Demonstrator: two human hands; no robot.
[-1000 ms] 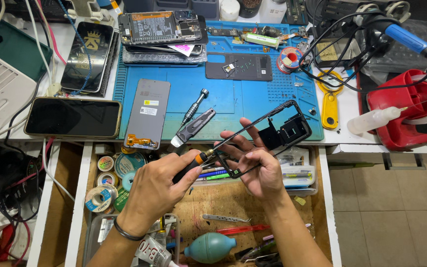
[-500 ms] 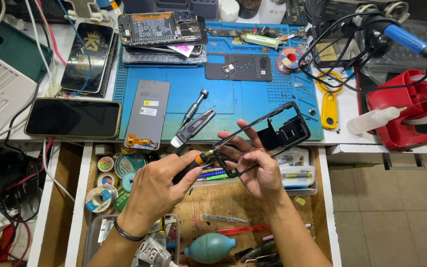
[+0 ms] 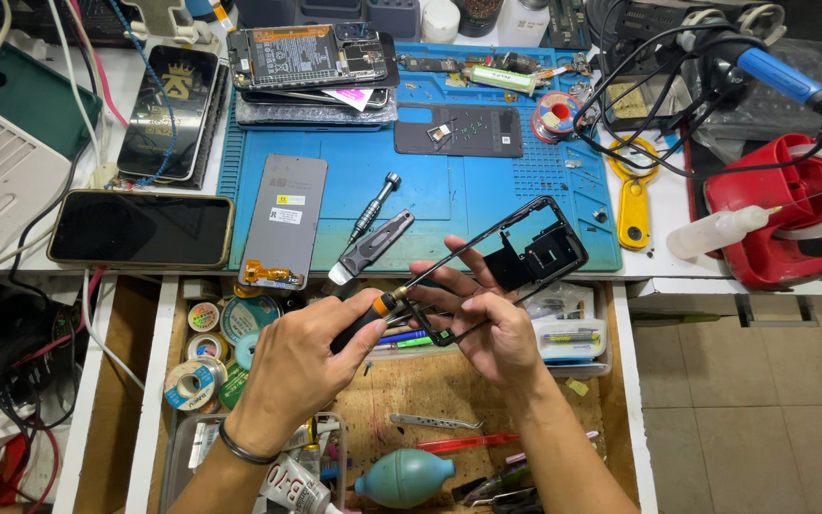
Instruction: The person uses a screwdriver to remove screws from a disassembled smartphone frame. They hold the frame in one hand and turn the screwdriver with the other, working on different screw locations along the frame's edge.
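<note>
Phone frame, black and bare, was held tilted over the open drawer, pinched in the right hand; left hand was clamped round a black-and-orange screwdriver, tip at the frame's lower end. Beyond, on the table's blue mat, lay a grey display panel and a second screwdriver

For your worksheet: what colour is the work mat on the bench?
Blue; the mat shows best in the head view.

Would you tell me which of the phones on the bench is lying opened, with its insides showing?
The phone topping the stack at the blue mat's far-left corner; the others show dark glass.
</note>
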